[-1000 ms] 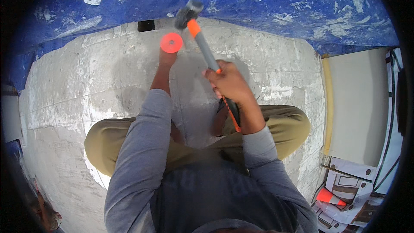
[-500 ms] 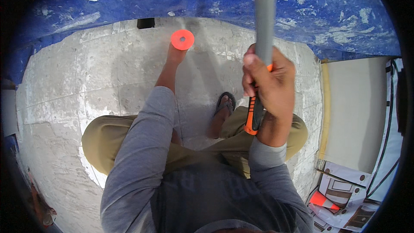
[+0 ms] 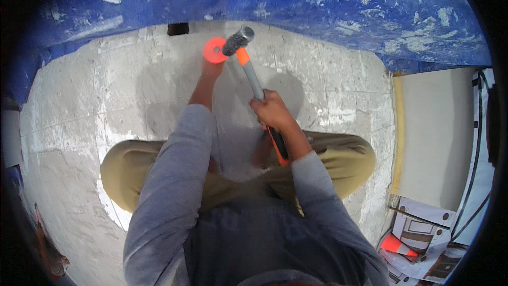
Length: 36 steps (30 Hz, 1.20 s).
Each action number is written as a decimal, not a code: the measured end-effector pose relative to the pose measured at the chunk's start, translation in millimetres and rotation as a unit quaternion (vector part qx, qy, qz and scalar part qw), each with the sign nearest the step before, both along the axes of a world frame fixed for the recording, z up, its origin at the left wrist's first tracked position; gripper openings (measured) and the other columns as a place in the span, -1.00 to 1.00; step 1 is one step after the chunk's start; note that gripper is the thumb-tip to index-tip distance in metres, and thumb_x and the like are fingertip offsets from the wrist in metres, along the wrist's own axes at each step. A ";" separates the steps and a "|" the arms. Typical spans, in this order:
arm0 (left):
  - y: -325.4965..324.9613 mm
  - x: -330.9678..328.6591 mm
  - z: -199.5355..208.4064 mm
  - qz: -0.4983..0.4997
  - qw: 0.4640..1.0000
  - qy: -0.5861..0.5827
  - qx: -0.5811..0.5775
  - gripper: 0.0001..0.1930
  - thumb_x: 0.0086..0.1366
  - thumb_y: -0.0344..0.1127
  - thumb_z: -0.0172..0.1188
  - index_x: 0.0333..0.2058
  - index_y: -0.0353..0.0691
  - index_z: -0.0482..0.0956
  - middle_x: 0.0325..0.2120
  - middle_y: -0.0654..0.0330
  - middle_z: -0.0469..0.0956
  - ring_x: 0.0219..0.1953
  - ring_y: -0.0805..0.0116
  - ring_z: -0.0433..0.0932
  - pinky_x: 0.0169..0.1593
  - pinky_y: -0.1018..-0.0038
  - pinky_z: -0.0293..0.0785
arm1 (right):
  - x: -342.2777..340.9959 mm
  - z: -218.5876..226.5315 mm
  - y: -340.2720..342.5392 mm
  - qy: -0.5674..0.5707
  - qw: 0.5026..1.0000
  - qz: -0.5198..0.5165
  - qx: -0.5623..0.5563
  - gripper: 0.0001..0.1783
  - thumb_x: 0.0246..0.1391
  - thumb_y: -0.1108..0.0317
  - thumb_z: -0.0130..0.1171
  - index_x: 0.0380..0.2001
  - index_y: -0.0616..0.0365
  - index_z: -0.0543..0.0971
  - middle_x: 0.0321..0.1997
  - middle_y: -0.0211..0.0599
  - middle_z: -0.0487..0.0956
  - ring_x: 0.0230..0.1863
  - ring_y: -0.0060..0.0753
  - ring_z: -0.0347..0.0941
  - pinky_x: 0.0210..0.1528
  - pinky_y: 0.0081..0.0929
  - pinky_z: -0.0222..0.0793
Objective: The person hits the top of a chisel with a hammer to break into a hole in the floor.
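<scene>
I see my right hand (image 3: 273,112) gripping one grey-and-orange steel-headed hammer (image 3: 254,79), its head touching one round orange disc (image 3: 214,50) that my left hand (image 3: 210,69) grips just beneath, over the pale tiled floor (image 3: 106,100).

Grey-and-orange-handled steel hammer (image 3: 253,77), tilted with its metal head up top. That head touches the round orange disc-topped tool (image 3: 214,50), standing against the dusty floor.
</scene>
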State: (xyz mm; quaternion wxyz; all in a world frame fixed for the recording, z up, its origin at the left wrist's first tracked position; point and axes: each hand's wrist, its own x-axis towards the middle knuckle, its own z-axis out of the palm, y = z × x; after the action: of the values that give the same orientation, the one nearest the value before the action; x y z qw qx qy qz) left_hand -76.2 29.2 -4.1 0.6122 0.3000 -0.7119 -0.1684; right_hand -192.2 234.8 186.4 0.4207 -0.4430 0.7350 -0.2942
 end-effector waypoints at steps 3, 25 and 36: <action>18.8 -9.8 -5.3 -0.080 0.937 -0.049 0.337 -0.65 0.12 -0.31 0.31 -0.13 -0.24 0.50 -0.18 0.11 0.53 -0.07 0.19 0.49 0.03 0.37 0.38 | -10.6 34.9 12.9 -0.098 0.989 -0.054 0.095 -0.81 0.05 0.38 0.11 -0.38 0.34 0.46 -0.70 -0.33 0.39 -0.79 -0.55 0.29 -0.75 -0.50 0.23; 37.2 -9.6 21.2 -0.110 0.962 -0.002 0.248 -0.73 0.15 -0.39 0.17 -0.14 -0.25 0.51 -0.20 0.09 0.54 -0.07 0.15 0.50 0.02 0.36 0.36 | -4.8 37.8 21.5 -0.116 0.989 -0.024 0.084 -0.77 0.04 0.36 0.14 -0.38 0.36 0.45 -0.69 -0.29 0.41 -0.76 -0.45 0.32 -0.68 -0.47 0.26; 70.5 -58.5 -34.1 -0.026 0.979 0.008 0.203 -0.70 0.05 -0.32 0.25 -0.21 -0.24 0.53 -0.24 0.08 0.52 -0.13 0.11 0.46 0.04 0.25 0.33 | -3.1 123.2 24.9 -0.114 0.956 -0.073 -0.259 -0.87 0.08 0.44 0.17 -0.42 0.26 0.44 -0.73 -0.47 0.35 -0.79 -0.67 0.23 -0.75 -0.63 0.12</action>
State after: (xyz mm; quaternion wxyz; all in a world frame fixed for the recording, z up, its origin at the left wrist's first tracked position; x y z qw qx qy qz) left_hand -134.7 99.7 -38.3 0.5395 0.3984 -0.6654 -0.3277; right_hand -195.3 259.8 309.6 0.3497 -0.4455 0.6115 -0.5525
